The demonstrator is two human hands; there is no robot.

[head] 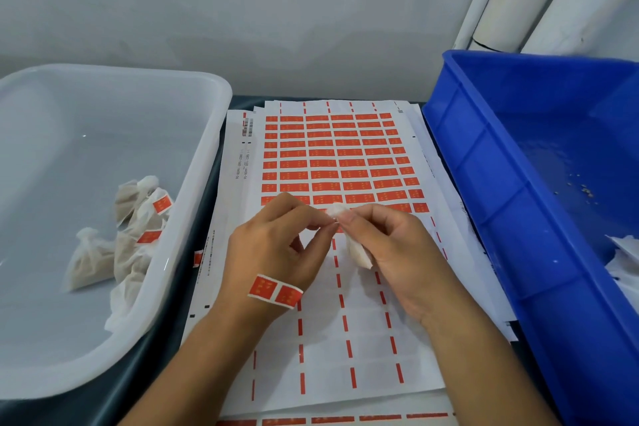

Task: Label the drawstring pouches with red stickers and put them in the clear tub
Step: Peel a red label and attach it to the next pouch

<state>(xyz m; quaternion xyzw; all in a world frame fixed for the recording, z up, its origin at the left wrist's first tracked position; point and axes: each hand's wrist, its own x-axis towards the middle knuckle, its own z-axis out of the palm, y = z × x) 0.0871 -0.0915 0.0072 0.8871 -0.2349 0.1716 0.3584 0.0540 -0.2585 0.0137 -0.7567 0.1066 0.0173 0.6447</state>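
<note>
Both hands work over the sticker sheet, which lies flat on the dark counter.

Right hand: fingers curled around a small white pouch, thumb and forefinger pinching its gathered top.

Left hand: thumb and forefinger pinch the same pouch top, the fingertips of the two hands meeting there. A pair of red stickers is stuck to the back of this hand near the wrist.

The sheet's far rows are full of red labels; its near rows are peeled bare.

Clear tub just left of the sheet: several filled pouches inside, at least two showing red stickers.

Blue bin just right of the sheet; crumbs and some white material lie inside.
</note>
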